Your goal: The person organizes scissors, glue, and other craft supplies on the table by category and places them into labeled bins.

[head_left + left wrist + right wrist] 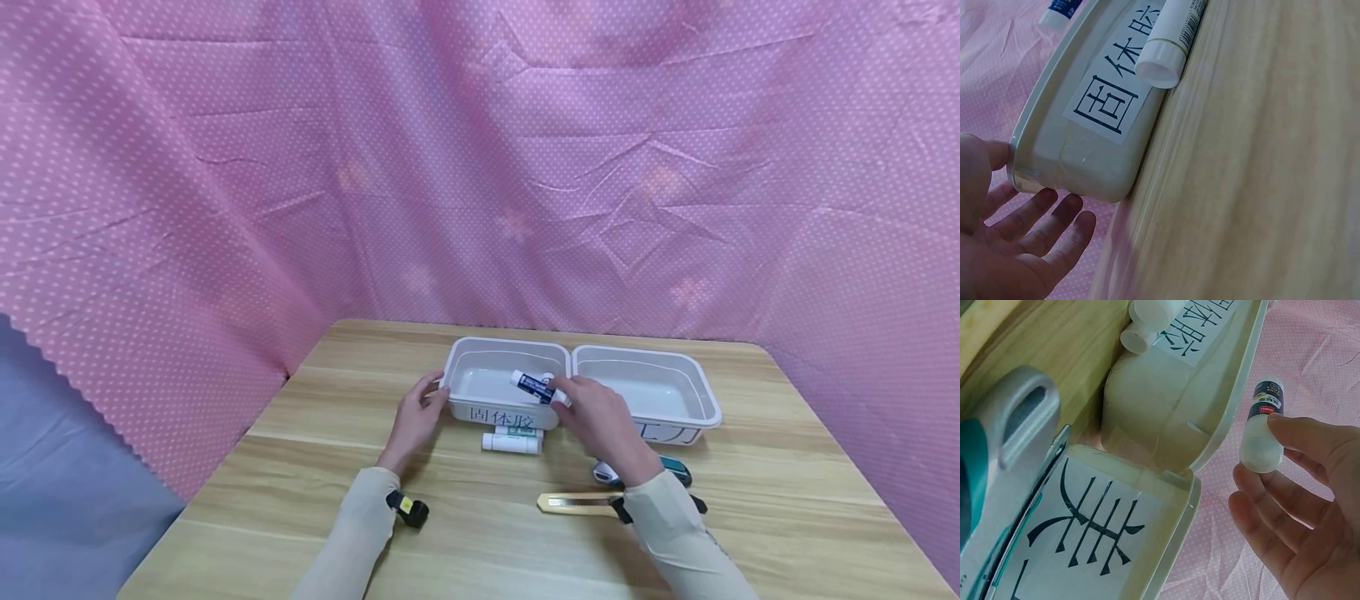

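Observation:
My right hand (603, 421) pinches a dark blue glue stick with white ends (534, 387) between thumb and fingers. It holds the stick tilted over the left white plastic box (465, 412), above the front rim. In the right wrist view the glue stick (1264, 434) has its white end toward the palm side. My left hand (415, 417) rests at the left end of the same box, its fingers loosely extended. The left wrist view shows the thumb at the rim and fingertips by the corner. Two white glue sticks (512, 443) lie before the box's labelled front.
A second white box (708, 408), also labelled, stands against the right side of the first. A yellow utility knife (573, 503) and a teal-and-grey utility knife (675, 469) lie under the right forearm. Pink dotted cloth (525, 167) hangs behind the wooden table (300, 467).

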Demonstrator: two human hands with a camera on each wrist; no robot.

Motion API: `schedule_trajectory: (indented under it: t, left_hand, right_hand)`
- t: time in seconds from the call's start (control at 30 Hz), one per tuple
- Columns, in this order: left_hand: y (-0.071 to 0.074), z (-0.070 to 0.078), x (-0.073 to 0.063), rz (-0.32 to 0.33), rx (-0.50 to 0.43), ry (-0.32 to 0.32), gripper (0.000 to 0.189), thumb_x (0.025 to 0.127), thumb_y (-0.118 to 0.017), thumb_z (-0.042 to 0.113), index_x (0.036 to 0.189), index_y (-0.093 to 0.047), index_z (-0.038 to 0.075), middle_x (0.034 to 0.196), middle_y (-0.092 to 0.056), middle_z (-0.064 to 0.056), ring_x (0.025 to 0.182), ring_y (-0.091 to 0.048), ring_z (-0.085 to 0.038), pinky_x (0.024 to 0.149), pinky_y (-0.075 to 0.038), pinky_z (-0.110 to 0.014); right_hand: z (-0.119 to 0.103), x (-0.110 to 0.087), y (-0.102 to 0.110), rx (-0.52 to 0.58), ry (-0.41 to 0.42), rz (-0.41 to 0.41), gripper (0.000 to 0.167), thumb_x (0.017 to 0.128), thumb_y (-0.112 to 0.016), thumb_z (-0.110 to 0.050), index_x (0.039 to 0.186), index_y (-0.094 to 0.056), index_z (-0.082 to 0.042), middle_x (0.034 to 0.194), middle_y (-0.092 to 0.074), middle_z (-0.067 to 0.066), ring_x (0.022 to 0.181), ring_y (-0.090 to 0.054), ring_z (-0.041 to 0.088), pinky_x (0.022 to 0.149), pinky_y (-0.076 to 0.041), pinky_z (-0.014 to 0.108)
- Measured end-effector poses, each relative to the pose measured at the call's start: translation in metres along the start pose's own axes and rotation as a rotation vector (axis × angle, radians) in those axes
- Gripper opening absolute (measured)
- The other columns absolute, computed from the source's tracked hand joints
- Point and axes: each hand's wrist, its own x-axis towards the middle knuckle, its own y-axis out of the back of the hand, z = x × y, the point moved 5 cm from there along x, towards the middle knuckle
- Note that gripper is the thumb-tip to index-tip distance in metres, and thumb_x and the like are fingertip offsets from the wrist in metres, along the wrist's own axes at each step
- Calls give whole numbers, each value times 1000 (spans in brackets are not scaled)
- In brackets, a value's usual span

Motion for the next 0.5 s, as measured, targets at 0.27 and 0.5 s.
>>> schedule_trajectory:
  t: [0.27, 0.5]
  left_hand:
    - [-1, -2, 1, 1, 8, -7, 44, 104, -61, 21, 146, -54, 9, 141, -60, -22, 126, -62, -39, 105, -55, -46]
    - [0, -2, 1, 4, 11, -29, 44, 104, -60, 19, 146, -54, 6, 139, -60, -24, 124, -63, -41, 103, -55, -46]
  right_hand:
    - [1, 0, -2, 0, -19, -3, 29, 92, -78, -17, 121, -73, -16, 95, -74, 3, 70, -59, 11, 57, -50, 24]
    - [2, 1, -5, -5, -26, -11, 27, 92, -79, -17, 118, -74, -16, 97, -75, 4, 74, -62, 13, 61, -54, 25]
